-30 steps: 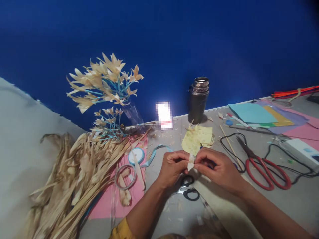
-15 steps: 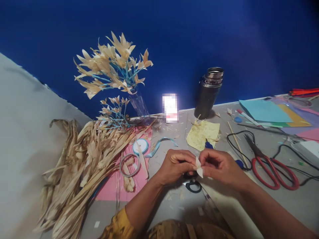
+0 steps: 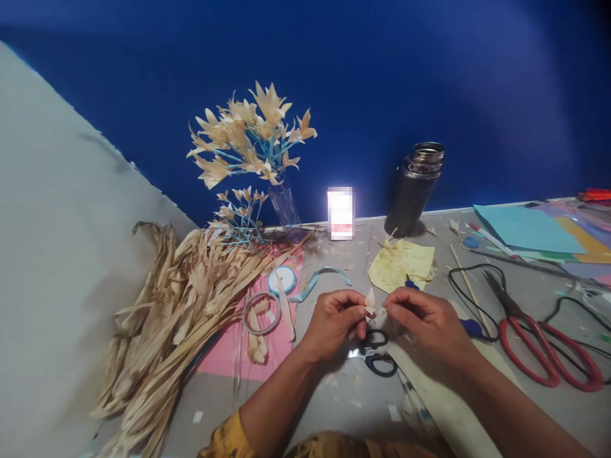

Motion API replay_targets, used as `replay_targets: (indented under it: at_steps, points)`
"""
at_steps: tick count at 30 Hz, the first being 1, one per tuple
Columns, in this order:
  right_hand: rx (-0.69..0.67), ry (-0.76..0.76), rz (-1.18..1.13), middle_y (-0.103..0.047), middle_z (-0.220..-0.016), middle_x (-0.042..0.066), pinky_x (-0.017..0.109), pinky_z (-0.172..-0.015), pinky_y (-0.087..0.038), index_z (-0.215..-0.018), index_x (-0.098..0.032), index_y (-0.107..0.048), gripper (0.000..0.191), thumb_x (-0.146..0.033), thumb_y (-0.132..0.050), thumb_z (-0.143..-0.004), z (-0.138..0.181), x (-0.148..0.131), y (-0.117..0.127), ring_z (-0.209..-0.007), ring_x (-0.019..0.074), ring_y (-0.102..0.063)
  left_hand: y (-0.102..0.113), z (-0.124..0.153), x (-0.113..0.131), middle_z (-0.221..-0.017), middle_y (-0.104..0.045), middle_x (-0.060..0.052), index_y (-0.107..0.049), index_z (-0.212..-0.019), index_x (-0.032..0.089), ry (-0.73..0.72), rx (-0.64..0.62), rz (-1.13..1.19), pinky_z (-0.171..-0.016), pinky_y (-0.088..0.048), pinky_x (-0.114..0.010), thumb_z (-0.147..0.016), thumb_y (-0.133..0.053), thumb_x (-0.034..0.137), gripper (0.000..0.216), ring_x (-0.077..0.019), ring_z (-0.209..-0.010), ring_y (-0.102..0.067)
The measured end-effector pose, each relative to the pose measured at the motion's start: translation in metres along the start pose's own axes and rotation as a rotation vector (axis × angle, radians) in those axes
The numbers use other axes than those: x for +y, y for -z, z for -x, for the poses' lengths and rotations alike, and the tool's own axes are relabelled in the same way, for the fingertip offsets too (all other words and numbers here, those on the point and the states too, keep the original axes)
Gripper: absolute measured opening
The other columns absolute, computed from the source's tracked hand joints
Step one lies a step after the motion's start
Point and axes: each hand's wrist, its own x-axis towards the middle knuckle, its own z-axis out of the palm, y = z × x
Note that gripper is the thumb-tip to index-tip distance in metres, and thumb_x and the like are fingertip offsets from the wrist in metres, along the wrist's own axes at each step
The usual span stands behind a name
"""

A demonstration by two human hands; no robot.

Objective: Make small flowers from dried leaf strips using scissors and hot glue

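Between the thumb and fingers of my left hand [image 3: 334, 321] is a small pale corn husk petal [image 3: 370, 298], its pointed tip up. My right hand [image 3: 424, 318] is a short way to the right, thumb and fingertips pinched together. A tiny pale bit shows at its fingertips, too small to name. Beneath the hands lie small scissors with black handles [image 3: 382, 364], their blades mostly hidden. A blue-tipped tool [image 3: 411, 284], partly covered by my right hand, rests at the edge of a yellow paper [image 3: 422, 259] with dried scraps on it.
Dried corn husks [image 3: 191, 305] pile up on the left. Husk flowers [image 3: 258, 133] on blue stems stand in a clear vase [image 3: 285, 207]. A ribbon spool [image 3: 281, 280] and tape roll [image 3: 262, 329] lie on pink paper [image 3: 219, 356]. Right are red-handled scissors [image 3: 529, 343]; behind, a dark flask [image 3: 413, 191].
My hands have drawn apart; the petal stays in my left hand, and my right fingertips have come off it. The camera view has turned, so the whole scene sits further right in the picture.
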Motion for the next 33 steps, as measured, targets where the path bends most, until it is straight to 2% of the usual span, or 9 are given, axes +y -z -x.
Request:
replay_targets:
  at_steps: [4, 8, 12, 16, 18, 23, 26, 30, 33]
  points:
    - [-0.034, 0.043, -0.002, -0.071, -0.076, 0.003, 0.030, -0.068, -0.049, -0.084, -0.021, -0.075, 0.030, -0.040, -0.056, -0.096, -0.001, -0.010, -0.002, -0.073, 0.0195, -0.065, -0.002, 0.006, 0.004, -0.046, -0.059, 0.001, -0.072, -0.073, 0.014, 0.002, 0.019, -0.046, -0.046, -0.029, -0.021, -0.072, -0.081, 0.041, 0.028, -0.0080, -0.041, -0.044]
    - [-0.052, -0.015, 0.010, -0.067, -0.073, 0.001, 0.028, -0.061, -0.045, -0.080, -0.020, -0.072, 0.021, -0.037, -0.063, -0.090, 0.004, -0.019, -0.006, -0.067, 0.0174, -0.059, -0.006, 0.010, 0.007, -0.046, -0.059, 0.001, -0.075, -0.072, 0.014, -0.053, 0.028, -0.113, -0.048, -0.030, -0.021, -0.073, -0.079, 0.034, 0.021, -0.0079, -0.044, -0.046]
    - [0.041, -0.075, -0.079, -0.061, -0.066, -0.001, 0.027, -0.058, -0.041, -0.073, -0.020, -0.070, 0.020, -0.037, -0.070, -0.084, 0.008, -0.019, -0.009, -0.062, 0.0151, -0.052, -0.004, 0.007, -0.002, -0.052, -0.065, -0.002, -0.080, -0.081, 0.012, -0.021, 0.007, -0.017, -0.045, -0.031, -0.021, -0.073, -0.082, 0.036, 0.025, -0.0082, -0.042, -0.049]
    - [0.118, -0.219, -0.421, -0.054, -0.059, -0.002, 0.024, -0.053, -0.036, -0.068, -0.019, -0.068, 0.028, -0.042, -0.081, -0.077, 0.006, -0.014, -0.013, -0.056, 0.0112, -0.043, 0.001, 0.003, -0.009, -0.077, -0.079, -0.010, -0.081, -0.098, 0.013, 0.095, -0.019, 0.237, -0.038, -0.032, -0.020, -0.067, -0.089, 0.038, 0.041, -0.0091, -0.039, -0.056]
    - [0.112, -0.332, -0.666, -0.050, -0.057, -0.003, 0.021, -0.048, -0.031, -0.066, -0.018, -0.068, 0.032, -0.043, -0.087, -0.070, 0.005, -0.011, -0.014, -0.053, 0.0088, -0.038, 0.002, 0.002, -0.008, -0.079, -0.079, -0.009, -0.079, -0.102, 0.014, 0.148, -0.031, 0.333, -0.036, -0.031, -0.019, -0.064, -0.092, 0.038, 0.047, -0.0074, -0.037, -0.054]
    - [0.134, -0.534, -1.019, -0.052, -0.059, -0.003, 0.015, -0.044, -0.022, -0.066, -0.017, -0.068, 0.036, -0.027, -0.098, -0.051, 0.005, -0.007, -0.014, -0.054, 0.0059, -0.033, -0.001, -0.001, -0.003, -0.072, -0.073, 0.000, -0.068, -0.073, 0.014, 0.012, 0.168, 0.290, -0.035, -0.025, -0.014, -0.058, -0.095, 0.031, 0.036, -0.0014, -0.036, -0.048]
    - [0.145, -0.598, -1.079, -0.052, -0.058, -0.003, 0.014, -0.044, -0.021, -0.066, -0.017, -0.067, 0.037, -0.025, -0.099, -0.052, 0.008, -0.008, -0.016, -0.054, 0.0058, -0.033, -0.003, 0.001, 0.001, -0.066, -0.071, 0.000, -0.063, -0.069, 0.013, -0.024, 0.202, 0.182, -0.034, -0.025, -0.015, -0.066, -0.090, 0.036, 0.036, -0.0025, -0.032, -0.047]
    - [0.098, -0.612, -1.033, -0.051, -0.059, -0.003, 0.014, -0.043, -0.021, -0.066, -0.015, -0.066, 0.037, -0.029, -0.099, -0.056, 0.008, -0.011, -0.022, -0.053, 0.0051, -0.031, 0.003, 0.012, 0.006, -0.069, -0.074, -0.004, -0.064, -0.073, 0.013, 0.006, 0.153, 0.090, -0.033, -0.029, -0.017, -0.073, -0.084, 0.041, 0.034, -0.0050, -0.032, -0.050]
    - [0.063, -0.596, -0.957, -0.052, -0.059, -0.003, 0.015, -0.043, -0.020, -0.068, -0.014, -0.068, 0.037, -0.032, -0.099, -0.057, 0.004, -0.014, -0.029, -0.053, 0.0054, -0.031, 0.011, 0.021, 0.008, -0.061, -0.068, 0.000, -0.061, -0.076, 0.015, 0.024, 0.082, 0.092, -0.032, -0.029, -0.017, -0.077, -0.080, 0.050, 0.040, -0.0067, -0.031, -0.050]
